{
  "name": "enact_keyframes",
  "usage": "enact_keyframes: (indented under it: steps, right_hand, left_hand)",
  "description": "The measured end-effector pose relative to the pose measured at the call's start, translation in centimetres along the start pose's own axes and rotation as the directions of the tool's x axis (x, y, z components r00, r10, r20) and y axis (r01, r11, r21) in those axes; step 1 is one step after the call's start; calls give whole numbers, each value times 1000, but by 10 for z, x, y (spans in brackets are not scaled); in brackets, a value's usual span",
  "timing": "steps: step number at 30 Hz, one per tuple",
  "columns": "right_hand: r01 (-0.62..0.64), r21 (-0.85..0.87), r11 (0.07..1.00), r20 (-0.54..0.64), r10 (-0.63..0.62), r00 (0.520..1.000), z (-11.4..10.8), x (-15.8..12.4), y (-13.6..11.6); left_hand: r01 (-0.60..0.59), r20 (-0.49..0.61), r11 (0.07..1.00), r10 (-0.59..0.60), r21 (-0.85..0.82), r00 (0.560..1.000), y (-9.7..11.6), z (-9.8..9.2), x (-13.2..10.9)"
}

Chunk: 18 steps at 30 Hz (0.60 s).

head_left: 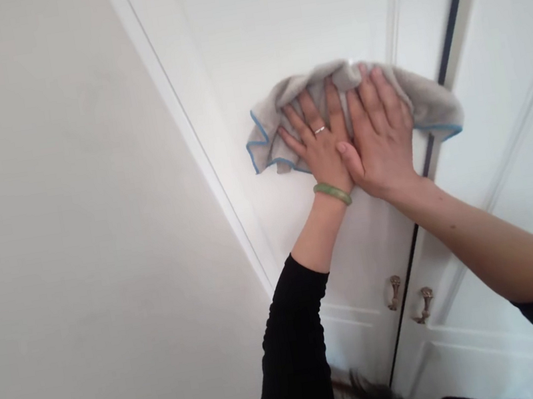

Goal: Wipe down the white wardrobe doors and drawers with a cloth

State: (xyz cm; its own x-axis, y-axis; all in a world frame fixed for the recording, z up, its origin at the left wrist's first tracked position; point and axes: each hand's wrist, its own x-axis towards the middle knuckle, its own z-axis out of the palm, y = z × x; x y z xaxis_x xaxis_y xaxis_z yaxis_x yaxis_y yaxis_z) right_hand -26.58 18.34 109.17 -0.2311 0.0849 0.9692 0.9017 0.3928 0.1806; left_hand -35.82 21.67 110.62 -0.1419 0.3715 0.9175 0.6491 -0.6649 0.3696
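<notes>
A grey cloth (pixel 427 96) with blue edging lies bunched against a white cabinet door (pixel 240 35). Flat on the cloth rests my left hand (pixel 322 137), fingers spread, with a ring on one finger and a green bangle (pixel 332 194) at the wrist. My right hand (pixel 382 130) presses on the cloth just beside it, palm down and fingers stretched out. Its thumb touches the left hand. The cloth's right end reaches across the dark gap between the two doors.
A plain pale wall (pixel 73 223) fills the left side. Below my hands, a metal handle (pixel 393 293) sits on the left door and another handle (pixel 423 305) on the right door (pixel 530 137). Dark hair shows at the bottom edge.
</notes>
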Motion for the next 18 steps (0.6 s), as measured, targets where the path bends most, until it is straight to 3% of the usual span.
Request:
enact_keyframes:
  steps: [5,10,18]
  right_hand:
    - [29,-13,999,69,-28,997,-18,62,17]
    - [-12,42,999,93,8,996,-33,110,27]
    - [30,174,984,-33,-25,999,-51,184,34]
  left_hand:
    - [-46,-83,999,43,-28,996,25,-3,52]
    - [-88,-190,989,110,119,976,45,-2,95]
    - [-22,-145,891,98,454,985,80,-20,157]
